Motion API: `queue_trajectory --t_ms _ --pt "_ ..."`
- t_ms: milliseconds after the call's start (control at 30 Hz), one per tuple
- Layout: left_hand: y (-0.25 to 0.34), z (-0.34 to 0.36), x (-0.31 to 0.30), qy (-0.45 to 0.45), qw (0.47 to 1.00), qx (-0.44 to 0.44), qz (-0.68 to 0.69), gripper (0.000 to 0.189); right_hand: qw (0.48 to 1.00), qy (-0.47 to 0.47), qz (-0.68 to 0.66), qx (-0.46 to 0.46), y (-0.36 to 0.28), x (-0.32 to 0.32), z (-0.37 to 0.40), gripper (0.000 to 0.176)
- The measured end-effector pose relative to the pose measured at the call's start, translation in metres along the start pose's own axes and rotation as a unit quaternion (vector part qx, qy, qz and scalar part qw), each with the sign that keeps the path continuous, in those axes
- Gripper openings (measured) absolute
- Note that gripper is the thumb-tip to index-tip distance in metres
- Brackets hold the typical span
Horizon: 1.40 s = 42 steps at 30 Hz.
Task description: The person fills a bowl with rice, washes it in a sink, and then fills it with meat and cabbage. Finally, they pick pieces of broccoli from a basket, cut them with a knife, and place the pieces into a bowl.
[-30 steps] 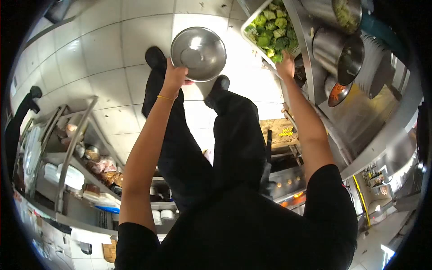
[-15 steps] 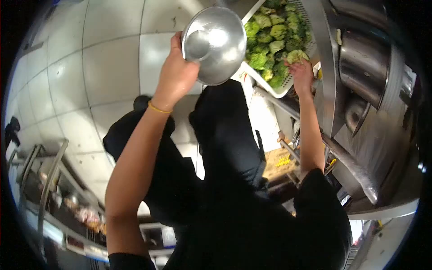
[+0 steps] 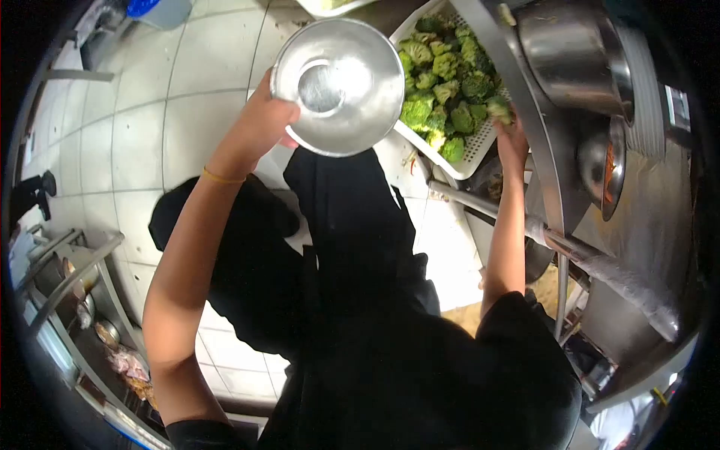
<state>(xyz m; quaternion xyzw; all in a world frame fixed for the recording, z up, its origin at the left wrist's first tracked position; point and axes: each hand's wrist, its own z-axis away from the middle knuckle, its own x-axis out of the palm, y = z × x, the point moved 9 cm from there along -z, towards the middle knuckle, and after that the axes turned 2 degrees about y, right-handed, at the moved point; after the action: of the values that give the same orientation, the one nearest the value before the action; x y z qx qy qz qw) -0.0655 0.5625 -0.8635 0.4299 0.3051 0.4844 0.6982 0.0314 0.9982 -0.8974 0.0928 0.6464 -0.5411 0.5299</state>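
Note:
My left hand [image 3: 264,120] grips the rim of a shiny metal bowl [image 3: 352,112], held over the floor with its bare inside facing up. Green broccoli florets [image 3: 442,79] lie heaped in a white perforated basket [image 3: 475,154] to the right of the bowl. At the basket's right edge, my right hand [image 3: 513,144] has its fingers closed on a broccoli floret [image 3: 499,109]. That floret is slightly blurred, and part of the hand is in shadow beside the metal shelf edge.
A metal counter edge [image 3: 536,127] runs along the right, with a large steel pot [image 3: 574,56] and a smaller metal bowl [image 3: 592,161] beyond it. A plastic-wrapped bar [image 3: 622,285] crosses the lower right. Metal rack rails [image 3: 79,274] stand at left; a blue bucket [image 3: 166,11] is top left.
The bowl has shifted a little left and down with my left hand, and shows more of its inside. My right hand, still holding a floret, appears slightly lower at the basket's edge. The view has shifted.

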Motion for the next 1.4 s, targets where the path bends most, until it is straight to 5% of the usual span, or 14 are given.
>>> queue_trajectory --t_ms 67,100,200,267,333,500,733,900,967,1033,1133,1167,1300,1400 --pt "0.005 0.0 -0.004 0.007 1.0 0.01 -0.001 0.055 0.953 -0.044 0.075 -0.291 -0.026 0.008 0.003 0.045" --pt "0.0 0.002 -0.006 0.017 1.0 -0.007 0.014 0.055 0.972 0.002 0.089 -0.217 0.027 0.026 -0.044 0.042" --pt "-0.027 0.015 -0.005 0.065 0.996 -0.035 0.058 0.055 0.982 -0.065 0.143 -0.109 -0.06 0.017 0.013 0.042" --pt "-0.051 0.023 -0.002 0.054 0.996 -0.071 0.022 0.054 0.968 -0.012 0.135 -0.213 -0.07 0.033 -0.013 0.045" --pt "-0.062 0.034 0.011 0.024 0.994 -0.1 0.028 0.052 0.93 -0.131 0.029 -0.342 -0.117 0.064 0.013 0.05" --pt "-0.097 0.035 0.053 -0.096 0.974 -0.192 0.075 0.059 0.806 -0.06 0.282 -0.517 -0.154 0.159 0.049 0.081" --pt "-0.082 0.039 0.041 -0.017 0.979 -0.193 0.062 0.057 0.825 -0.104 0.153 -0.533 -0.149 0.17 0.042 0.038" --pt "-0.084 0.039 0.037 -0.012 0.983 -0.172 0.06 0.056 0.735 0.012 0.212 -0.644 -0.155 0.158 0.061 0.037" --pt "-0.081 0.038 0.035 -0.002 0.984 -0.164 0.073 0.055 0.808 -0.043 0.052 -0.585 -0.148 0.151 0.035 0.038" --pt "-0.082 0.039 0.035 0.003 0.983 -0.161 0.084 0.058 0.898 -0.157 -0.214 -0.35 -0.132 0.144 0.007 0.039" --pt "-0.087 0.039 0.035 0.01 0.981 -0.184 0.062 0.065 0.82 -0.376 -0.384 -0.195 -0.135 0.13 0.036 0.042" --pt "-0.087 0.038 0.036 0.01 0.98 -0.186 0.064 0.065 0.812 -0.363 -0.227 -0.397 -0.16 0.111 0.054 0.038" --pt "-0.085 0.035 0.042 0.008 0.981 -0.187 0.047 0.063 0.808 -0.045 0.198 -0.554 -0.163 0.133 0.027 0.041" --pt "-0.088 0.035 0.043 0.009 0.98 -0.189 0.052 0.062 0.739 0.0 0.335 -0.585 -0.159 0.166 0.022 0.038"
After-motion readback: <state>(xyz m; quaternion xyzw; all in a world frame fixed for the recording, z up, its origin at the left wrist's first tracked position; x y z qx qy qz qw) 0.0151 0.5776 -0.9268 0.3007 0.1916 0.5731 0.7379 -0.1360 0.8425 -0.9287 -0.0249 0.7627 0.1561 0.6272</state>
